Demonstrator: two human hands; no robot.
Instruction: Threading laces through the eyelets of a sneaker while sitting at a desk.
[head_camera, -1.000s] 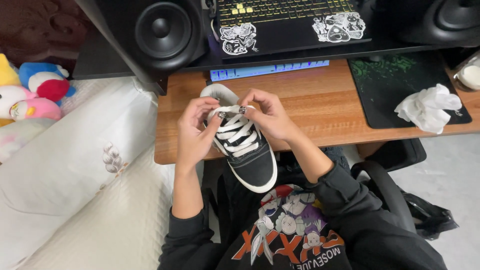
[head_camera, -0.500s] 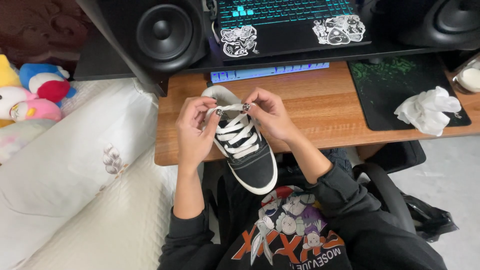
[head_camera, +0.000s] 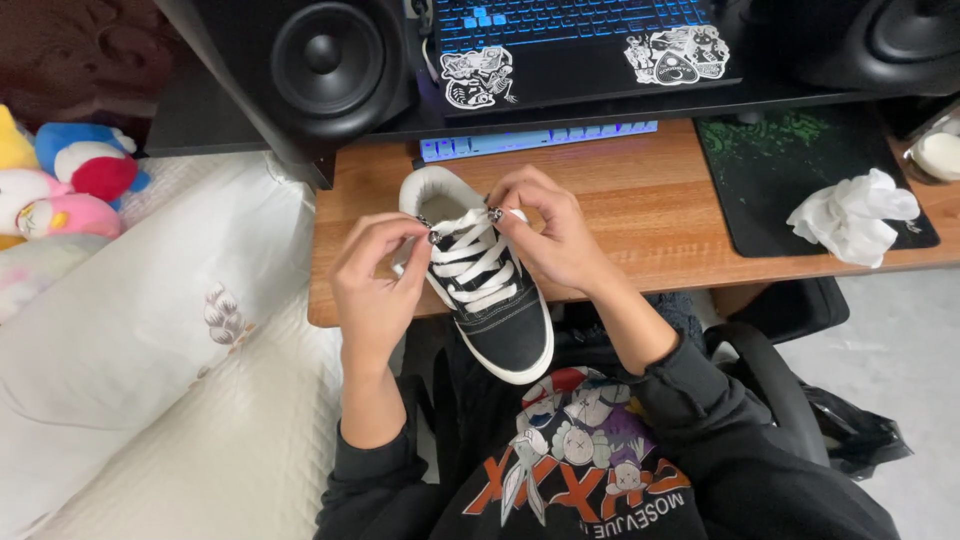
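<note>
I observe a black sneaker (head_camera: 495, 300) with a white sole held over the front edge of the wooden desk (head_camera: 640, 215), toe pointing back toward the person's lap, heel opening toward the keyboard (head_camera: 540, 140). The white lace (head_camera: 470, 262) already crosses through the lower eyelets in several neat rows. Judging from that, the lacing is well advanced; only the top pair of eyelets and any knot appear to remain.

The left hand (head_camera: 375, 280) sits at the shoe's left side, thumb and forefinger pinched shut on one lace end near its metal tip, the other fingers curled beneath. The right hand (head_camera: 550, 230) is at the opposite side, fingers likewise closed in a pinch on the other lace end, wrist bent inward. Both forearms rise from the lap and converge on the shoe.

Also noted: a black speaker (head_camera: 325, 65) at the rear left, a crumpled white tissue (head_camera: 850, 215) on a dark mat (head_camera: 770, 180), and plush toys (head_camera: 60, 180) at far left.
</note>
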